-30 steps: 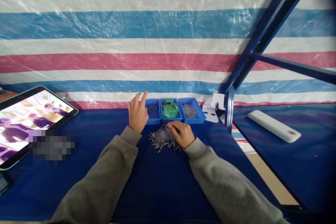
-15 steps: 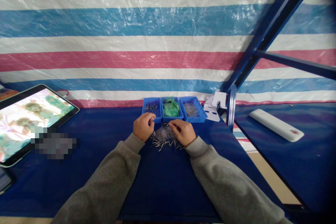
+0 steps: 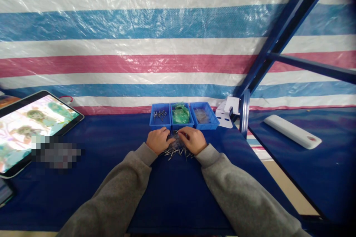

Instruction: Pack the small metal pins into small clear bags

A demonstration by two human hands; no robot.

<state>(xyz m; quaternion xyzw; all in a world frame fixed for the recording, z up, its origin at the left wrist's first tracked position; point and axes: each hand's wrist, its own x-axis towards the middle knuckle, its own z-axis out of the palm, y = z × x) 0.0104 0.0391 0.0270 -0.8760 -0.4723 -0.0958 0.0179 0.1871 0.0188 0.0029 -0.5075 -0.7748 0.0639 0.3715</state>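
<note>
Curls the left hand (image 3: 158, 140) beside a clear plastic bag (image 3: 174, 143), with thumb apart from bent fingers; cannot make out any held item. Bends the right hand (image 3: 193, 140) at the bag's other side, with thumb and fingertips close together; cannot tell of any hold there. Has bag and slim metal pins (image 3: 172, 152) heaped between the hands on the bench (image 3: 175, 192), just short of three blue trays (image 3: 182, 127) along its far edge.

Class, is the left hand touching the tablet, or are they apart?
Apart: the head view shows blue tabletop between the left hand and the tablet.
</note>
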